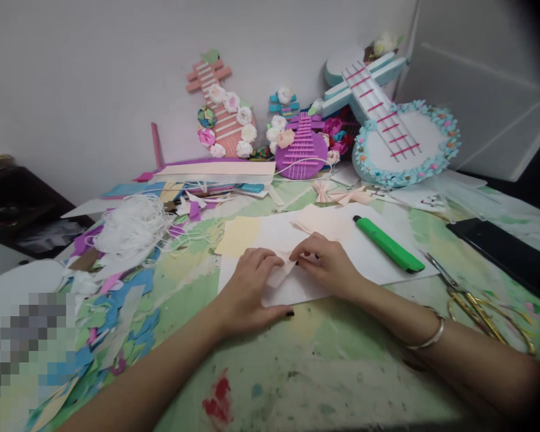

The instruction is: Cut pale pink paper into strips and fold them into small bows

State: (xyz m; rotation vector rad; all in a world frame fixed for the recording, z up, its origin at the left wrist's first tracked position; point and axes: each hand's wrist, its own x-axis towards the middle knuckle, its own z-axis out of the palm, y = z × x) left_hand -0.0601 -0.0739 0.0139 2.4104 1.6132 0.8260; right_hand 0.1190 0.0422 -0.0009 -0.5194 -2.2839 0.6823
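Between my hands is a small pale pink paper piece (279, 275), partly raised above a white paper sheet (303, 293). My right hand (327, 264) pinches its upper edge with thumb and fingers. On the left, my left hand (247, 291) rests with fingers bent and fingertips against the piece. Its thumb stretches out apart along the sheet's near edge. Another pale pink paper (335, 223) lies just beyond my right hand. A yellow paper (239, 236) sits at the sheet's left corner, and a green craft knife (389, 245) lies across its right side.
Gold-handled scissors (477, 309) lie beside my right forearm, near a black flat object (506, 255). White string (132, 228) and coloured paper scraps (135, 315) cover the left. Decorated model instruments, including a purple one (302, 150) and a light blue one (389, 129), stand at the back wall.
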